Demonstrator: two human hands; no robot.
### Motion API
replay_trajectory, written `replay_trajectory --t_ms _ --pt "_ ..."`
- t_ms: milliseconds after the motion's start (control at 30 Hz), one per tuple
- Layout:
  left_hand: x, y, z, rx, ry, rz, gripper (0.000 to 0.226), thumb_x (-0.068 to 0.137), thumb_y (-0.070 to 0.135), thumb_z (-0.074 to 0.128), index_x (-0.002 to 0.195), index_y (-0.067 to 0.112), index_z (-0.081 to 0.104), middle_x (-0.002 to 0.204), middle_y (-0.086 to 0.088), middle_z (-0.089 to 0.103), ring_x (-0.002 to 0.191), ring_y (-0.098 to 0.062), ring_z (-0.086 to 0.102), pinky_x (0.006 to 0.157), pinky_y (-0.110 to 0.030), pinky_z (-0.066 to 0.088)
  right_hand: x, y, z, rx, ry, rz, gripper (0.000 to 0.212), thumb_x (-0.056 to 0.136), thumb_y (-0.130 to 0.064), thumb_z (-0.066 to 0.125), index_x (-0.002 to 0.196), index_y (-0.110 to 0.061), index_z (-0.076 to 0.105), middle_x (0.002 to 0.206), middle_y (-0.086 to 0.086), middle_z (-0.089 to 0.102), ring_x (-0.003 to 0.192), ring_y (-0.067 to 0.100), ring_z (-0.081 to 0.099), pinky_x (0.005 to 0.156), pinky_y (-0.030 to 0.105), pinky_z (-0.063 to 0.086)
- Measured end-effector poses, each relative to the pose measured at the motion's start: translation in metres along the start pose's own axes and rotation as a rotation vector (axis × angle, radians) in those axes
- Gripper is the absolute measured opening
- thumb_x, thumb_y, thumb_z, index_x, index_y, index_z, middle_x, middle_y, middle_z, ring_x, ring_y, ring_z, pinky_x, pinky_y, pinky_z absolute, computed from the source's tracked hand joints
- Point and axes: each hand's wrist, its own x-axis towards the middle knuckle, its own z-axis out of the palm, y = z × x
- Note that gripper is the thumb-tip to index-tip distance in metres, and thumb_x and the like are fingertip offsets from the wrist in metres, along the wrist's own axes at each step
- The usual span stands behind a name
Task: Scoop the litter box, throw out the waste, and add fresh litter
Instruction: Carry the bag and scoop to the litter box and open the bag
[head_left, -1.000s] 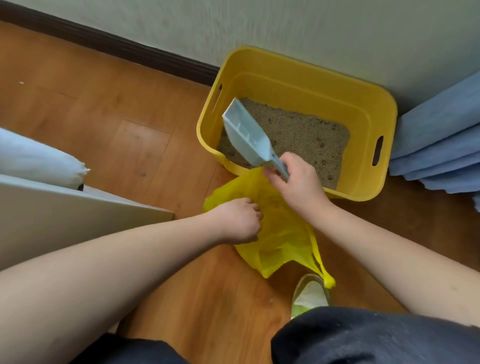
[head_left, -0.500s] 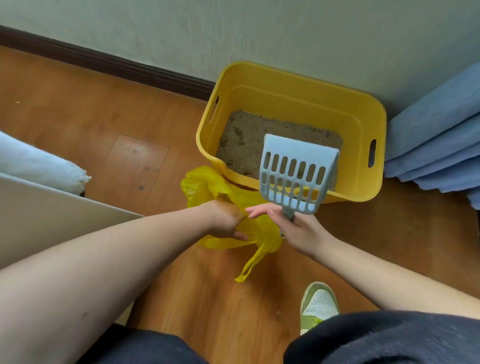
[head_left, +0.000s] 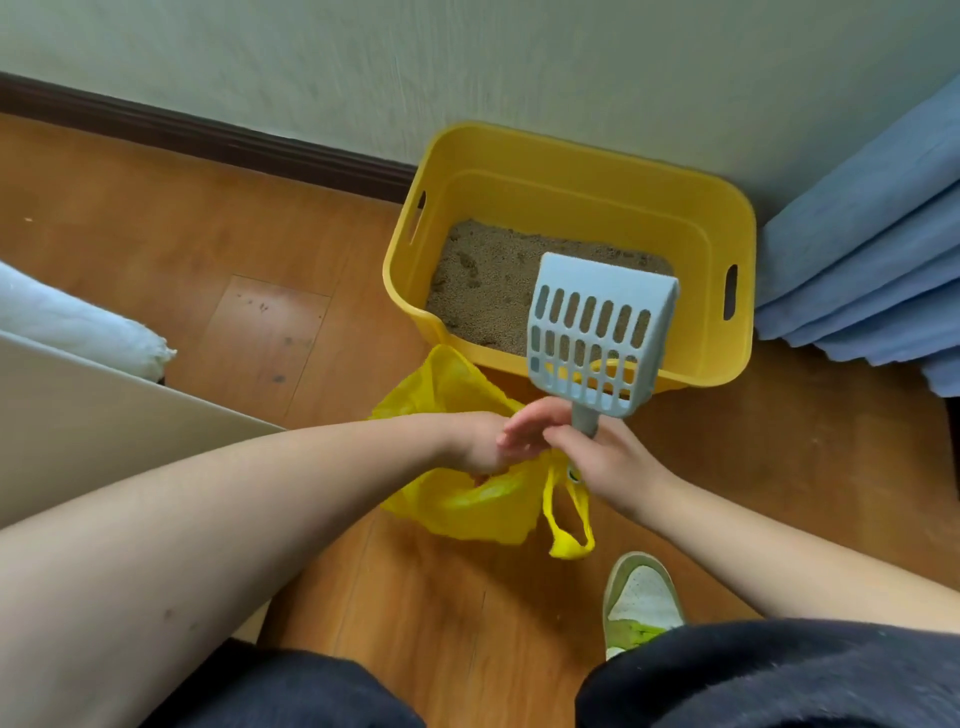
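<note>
A yellow litter box (head_left: 691, 218) stands on the wooden floor against the wall, with brown litter (head_left: 488, 280) in its bottom. My right hand (head_left: 602, 457) grips the handle of a pale blue slotted scoop (head_left: 597, 332), held upright in front of the box's near rim; nothing shows in the scoop. A yellow plastic bag (head_left: 467, 499) lies crumpled on the floor just in front of the box. My left hand (head_left: 483, 441) holds the bag's top, its fingers partly hidden behind my right hand's fingers.
Folded blue fabric (head_left: 872, 249) lies to the right of the box. A pale board (head_left: 78, 415) and a white cushion (head_left: 78, 322) are at the left. My shoe (head_left: 641, 603) stands on the floor near the bag, and a dark baseboard (head_left: 208, 140) runs along the wall.
My right hand has lifted the scoop out of the litter and turned it upright in front of the box. Both hands have come together over the bag, which has bunched up.
</note>
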Motion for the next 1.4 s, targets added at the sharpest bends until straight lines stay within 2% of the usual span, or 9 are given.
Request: replay_trajectory --t_ms 233,400,533,633,767,967,1033,1167,1400 --pt "-0.001 -0.015 0.013 0.257 -0.109 0.008 0.056 0.102 0.051 0.031 0.151 0.024 0.031 0.154 -0.010 0.037 0.137 -0.030 0.038 0.109 -0.036 0.032 0.004 0.035 -0.014 -0.237 0.073 0.203 0.036 0.092 0.002 0.042 0.102 -0.016 0.072 0.109 -0.006 0.071 0.110 0.007 0.060 0.101 0.029 0.042" --pt "-0.005 -0.017 0.010 0.232 -0.318 -0.148 0.055 0.104 0.050 0.025 0.132 0.015 0.057 0.134 -0.008 0.058 0.122 -0.028 0.051 0.100 -0.034 0.037 -0.003 0.053 -0.009 -0.239 -0.018 0.363 0.027 0.101 -0.013 0.042 0.108 -0.016 0.067 0.099 -0.002 0.074 0.103 0.007 0.062 0.088 0.017 0.041" --pt "-0.007 -0.024 0.006 0.297 -0.343 -0.173 0.052 0.104 0.048 0.029 0.132 0.016 0.058 0.134 -0.009 0.058 0.121 -0.029 0.051 0.096 -0.032 0.037 -0.007 0.063 -0.005 -0.336 -0.019 0.339 0.027 0.101 -0.030 0.046 0.092 -0.019 0.069 0.070 -0.005 0.066 0.075 0.016 0.066 0.075 0.032 0.048" --pt "-0.007 -0.032 0.009 0.388 -0.383 -0.180 0.059 0.099 0.058 0.033 0.130 0.014 0.059 0.129 -0.008 0.061 0.119 -0.030 0.053 0.093 -0.033 0.038 -0.009 0.061 -0.003 -0.336 0.046 0.342 0.029 0.099 -0.030 0.049 0.078 -0.017 0.063 0.055 -0.011 0.056 0.047 0.007 0.054 0.053 0.023 0.042" --pt "-0.001 -0.038 0.017 0.499 -0.352 -0.003 0.063 0.093 0.067 0.036 0.106 0.017 0.073 0.126 0.005 0.064 0.131 -0.019 0.045 0.110 -0.043 0.034 -0.005 0.047 -0.010 -0.396 0.078 0.273 0.030 0.099 -0.024 0.051 0.075 -0.013 0.065 0.055 -0.026 0.055 0.049 -0.003 0.050 0.052 0.013 0.033" --pt "0.002 -0.012 0.031 0.666 -0.403 0.167 0.034 0.098 0.040 0.048 0.112 0.010 0.057 0.103 -0.015 0.070 0.094 -0.033 0.060 0.074 -0.037 0.046 0.002 0.014 -0.037 -0.374 0.109 0.185 0.039 0.094 -0.036 0.058 0.077 -0.002 0.066 0.065 0.000 0.062 0.051 0.010 0.044 0.053 0.026 0.037" --pt "-0.002 -0.012 0.023 0.778 -0.358 0.129 0.048 0.097 0.052 0.045 0.124 0.014 0.053 0.107 -0.012 0.070 0.096 -0.033 0.062 0.075 -0.036 0.046 0.005 0.010 -0.048 -0.407 0.107 0.173 0.051 0.090 -0.041 0.062 0.088 0.010 0.063 0.075 0.021 0.066 0.057 0.023 0.051 0.058 0.036 0.044" --pt "-0.015 -0.026 -0.006 1.076 -0.070 0.167 0.043 0.094 0.045 0.050 0.124 0.016 0.059 0.108 -0.009 0.068 0.097 -0.034 0.063 0.068 -0.036 0.043 0.004 0.007 -0.057 -0.638 -0.050 0.008 0.026 0.079 -0.019 0.062 0.055 -0.015 0.050 0.057 -0.005 0.045 0.051 0.001 0.040 0.051 0.018 0.026" --pt "-0.030 -0.049 -0.025 1.094 0.151 0.190 0.038 0.100 0.011 0.030 0.135 0.011 0.045 0.125 -0.012 0.054 0.099 -0.033 0.062 0.071 -0.038 0.050 -0.013 0.040 -0.058 -0.913 -0.040 -0.090 0.038 0.068 -0.023 0.054 0.098 -0.013 0.074 0.096 0.000 0.072 0.087 0.019 0.066 0.074 0.027 0.051"
